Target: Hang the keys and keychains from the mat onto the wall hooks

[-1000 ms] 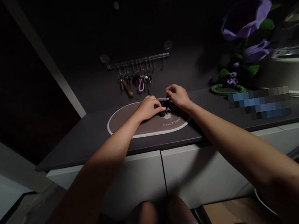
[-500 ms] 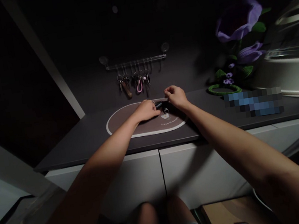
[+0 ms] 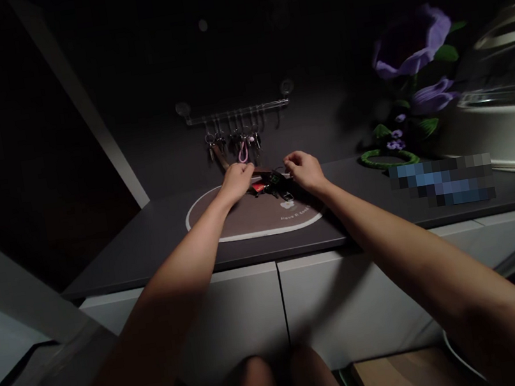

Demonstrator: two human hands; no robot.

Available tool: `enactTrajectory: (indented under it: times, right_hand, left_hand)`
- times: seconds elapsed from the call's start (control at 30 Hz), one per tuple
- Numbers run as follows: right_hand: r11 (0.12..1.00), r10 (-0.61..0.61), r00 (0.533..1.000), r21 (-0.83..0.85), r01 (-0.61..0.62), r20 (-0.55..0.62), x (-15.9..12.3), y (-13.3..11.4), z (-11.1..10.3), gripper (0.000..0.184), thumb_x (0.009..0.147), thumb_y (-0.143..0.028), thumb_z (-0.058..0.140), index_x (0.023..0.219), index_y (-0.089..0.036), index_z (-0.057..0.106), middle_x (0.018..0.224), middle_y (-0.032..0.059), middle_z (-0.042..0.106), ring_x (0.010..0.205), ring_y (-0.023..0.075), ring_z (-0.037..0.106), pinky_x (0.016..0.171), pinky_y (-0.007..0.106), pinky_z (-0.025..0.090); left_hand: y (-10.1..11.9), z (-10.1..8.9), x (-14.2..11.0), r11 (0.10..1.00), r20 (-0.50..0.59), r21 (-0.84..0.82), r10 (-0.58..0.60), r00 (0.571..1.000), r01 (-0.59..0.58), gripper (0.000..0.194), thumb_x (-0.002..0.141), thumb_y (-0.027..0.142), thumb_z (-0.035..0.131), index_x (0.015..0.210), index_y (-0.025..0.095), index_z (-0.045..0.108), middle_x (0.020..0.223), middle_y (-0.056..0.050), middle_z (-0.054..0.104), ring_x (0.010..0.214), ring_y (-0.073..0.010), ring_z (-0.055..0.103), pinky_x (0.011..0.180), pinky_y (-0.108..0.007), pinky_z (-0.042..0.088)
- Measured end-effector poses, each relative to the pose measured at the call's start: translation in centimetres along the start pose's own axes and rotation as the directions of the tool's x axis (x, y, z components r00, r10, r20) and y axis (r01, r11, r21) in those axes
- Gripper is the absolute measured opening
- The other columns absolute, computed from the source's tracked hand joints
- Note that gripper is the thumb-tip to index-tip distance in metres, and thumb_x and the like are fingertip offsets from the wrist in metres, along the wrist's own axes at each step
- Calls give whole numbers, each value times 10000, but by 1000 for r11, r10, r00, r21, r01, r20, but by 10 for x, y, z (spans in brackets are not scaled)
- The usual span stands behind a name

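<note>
Dim light covers a dark countertop [image 3: 158, 240] that runs from left to right above white cabinet doors [image 3: 250, 310]. On it lies an oval brown mat [image 3: 242, 218] with a pale border and small white lettering that is too small to read.

Both hands meet over the far part of the mat. The left hand [image 3: 236, 180] is curled, its fingers pinched on one end of a small dark bunch of keys [image 3: 271, 182]; a red piece shows in the bunch, but single parts are hard to make out in the shadow. The right hand [image 3: 305, 171] is also curled and grips the other end of the same bunch. The bunch sits between the two hands, just above the mat; whether it touches the mat I cannot tell.

Behind the hands, a hook rail [image 3: 236, 112] on the dark wall carries several key rings, one with a pink loop [image 3: 242, 151]; the left hand hides their lower ends.

To the right stand purple flowers [image 3: 414, 47], a green ring [image 3: 384, 158] and a white appliance [image 3: 511, 110] that the frame edge cuts off. A blurred patch covers something near them.

Free countertop remains on the left of the mat and along the front edge. At the bottom, the knees [image 3: 275, 377] are close to the cabinet.
</note>
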State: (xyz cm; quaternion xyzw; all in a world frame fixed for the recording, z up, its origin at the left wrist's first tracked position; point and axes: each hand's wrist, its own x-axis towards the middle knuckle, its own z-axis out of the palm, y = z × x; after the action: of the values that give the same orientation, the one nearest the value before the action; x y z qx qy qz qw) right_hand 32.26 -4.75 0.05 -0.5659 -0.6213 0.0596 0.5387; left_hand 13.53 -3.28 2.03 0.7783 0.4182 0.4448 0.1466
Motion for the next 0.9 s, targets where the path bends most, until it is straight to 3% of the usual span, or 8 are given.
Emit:
enactTrajectory:
  times: [0.17, 0.37, 0.53, 0.73, 0.9]
  right_hand:
    - [998, -12, 999, 63, 9, 41, -1, -1, 2, 170, 755, -259, 494, 828, -148, 600, 665, 20, 613, 609, 116, 548, 674, 270, 441]
    - [973, -19, 990, 232, -14, 138, -4, -6, 3, 154, 735, -267, 523, 825, -152, 572, 665, -2, 584, 528, 81, 500, 565, 227, 427]
    - [936, -12, 971, 343, -73, 238, -8, -12, 4, 189, 707, -283, 556, 849, -158, 562, 695, -15, 569, 530, 66, 468, 541, 213, 415]
    - [902, -32, 942, 416, -117, 335, -13, -21, 3, 299, 694, -262, 578, 976, -165, 577, 751, -8, 581, 625, 86, 495, 654, 255, 437]
    - [847, -23, 917, 495, -193, 398, -18, -27, 2, 307, 678, -297, 617, 965, -190, 601, 823, 1, 614, 644, 84, 504, 638, 239, 430]
  left_hand:
    - [-9, -2, 5, 956, -85, -247, -186, 979, 160, 322, 789, 380, 433, 548, 171, 475, 479, 24, 367, 484, -103, 340, 500, -250, 240]
    - [-10, -2, 11, 821, -59, -523, -305, 951, 230, 235, 799, 297, 432, 614, 164, 488, 501, 19, 408, 480, -92, 374, 500, -236, 295]
    - [-7, -3, 12, 679, -21, -699, -332, 943, 224, 203, 798, 285, 457, 646, 157, 497, 539, 12, 463, 471, -72, 393, 469, -210, 298]
    - [0, -5, 11, 509, 57, -831, -325, 944, 225, 187, 814, 259, 449, 689, 140, 521, 574, 3, 521, 468, -59, 412, 462, -196, 322]
    - [3, -6, 9, 465, 89, -856, -300, 950, 227, 187, 808, 296, 488, 718, 138, 530, 558, 13, 509, 486, -64, 445, 492, -196, 356]
